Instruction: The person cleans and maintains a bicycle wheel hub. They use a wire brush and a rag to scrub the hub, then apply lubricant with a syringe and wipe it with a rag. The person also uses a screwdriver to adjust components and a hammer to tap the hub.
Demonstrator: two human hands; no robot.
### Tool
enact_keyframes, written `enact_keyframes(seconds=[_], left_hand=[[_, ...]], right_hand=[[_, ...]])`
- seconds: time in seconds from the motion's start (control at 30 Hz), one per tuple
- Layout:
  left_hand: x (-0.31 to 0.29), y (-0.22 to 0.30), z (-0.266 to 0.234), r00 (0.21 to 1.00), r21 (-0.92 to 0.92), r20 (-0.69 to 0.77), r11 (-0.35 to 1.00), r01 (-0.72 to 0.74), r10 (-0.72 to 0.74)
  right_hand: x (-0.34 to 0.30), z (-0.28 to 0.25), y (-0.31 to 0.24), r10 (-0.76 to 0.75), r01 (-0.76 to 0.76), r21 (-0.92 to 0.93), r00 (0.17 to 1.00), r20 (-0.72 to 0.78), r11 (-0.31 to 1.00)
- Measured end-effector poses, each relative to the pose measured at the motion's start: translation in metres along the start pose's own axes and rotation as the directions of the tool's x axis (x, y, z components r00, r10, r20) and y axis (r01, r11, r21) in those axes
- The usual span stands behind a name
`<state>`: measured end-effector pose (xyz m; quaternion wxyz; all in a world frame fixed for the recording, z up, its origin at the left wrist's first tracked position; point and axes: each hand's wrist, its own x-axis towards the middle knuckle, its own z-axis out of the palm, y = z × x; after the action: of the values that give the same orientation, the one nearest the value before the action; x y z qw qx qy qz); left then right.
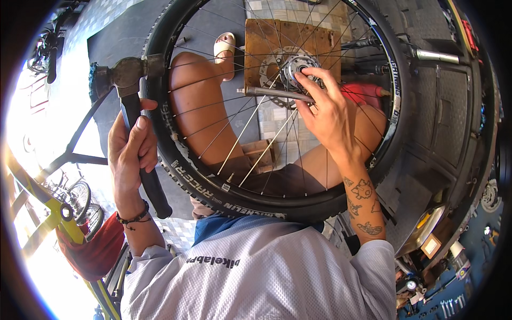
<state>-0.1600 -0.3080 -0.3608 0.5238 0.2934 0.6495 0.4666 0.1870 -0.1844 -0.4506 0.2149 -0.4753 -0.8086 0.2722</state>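
My left hand (130, 144) is wrapped around the black handle of a hammer (126, 74), held upright at the wheel's left side. Blue, frayed material covers one face of its head. A bicycle wheel (192, 186) with a black knobby tyre lies across my thighs. My right hand (325, 109) reaches over the spokes, its fingertips touching the hub (300, 66). A slim metal rod (274, 94) runs into the grip between its thumb and fingers; the end in the hand is hidden. A brake disc (266, 66) sits around the hub.
A worn wooden block (261, 32) stands beneath the hub. A red object (365, 94) rests by my right thigh. Dark toolbox-like panels (437, 117) line the right, with tools on a blue surface (453, 298). A yellow-green bike frame (58, 210) and a red cloth (90, 245) are at left.
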Motion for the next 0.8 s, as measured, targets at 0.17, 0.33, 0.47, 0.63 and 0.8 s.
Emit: enact_keyframes(seconds=[0.17, 0.33, 0.47, 0.63, 0.8], left_hand=[[0.001, 0.001, 0.002, 1.0, 0.014, 0.001, 1.0, 0.009, -0.009], [0.005, 0.011, 0.011, 0.999, 0.096, 0.033, 0.995, 0.024, -0.028], [0.015, 0.025, 0.033, 0.994, 0.197, 0.108, 0.98, 0.001, -0.023], [0.035, 0.033, 0.079, 0.975, 0.346, 0.206, 0.938, 0.007, -0.083], [0.049, 0.027, 0.123, 0.943, 0.604, 0.324, 0.785, -0.141, -0.08]], right_hand=[[0.001, 0.002, 0.002, -0.072, 0.067, -0.077, 0.995, -0.065, 0.995], [0.004, 0.004, 0.001, -0.044, 0.042, -0.033, 0.995, -0.087, 0.999], [0.008, 0.002, 0.004, -0.017, 0.041, 0.141, 0.986, -0.165, 0.989], [0.007, -0.011, 0.02, 0.343, -0.198, 0.464, 0.905, -0.252, 0.863], [0.007, -0.014, 0.035, 0.414, -0.321, 0.338, 0.873, -0.256, 0.885]])
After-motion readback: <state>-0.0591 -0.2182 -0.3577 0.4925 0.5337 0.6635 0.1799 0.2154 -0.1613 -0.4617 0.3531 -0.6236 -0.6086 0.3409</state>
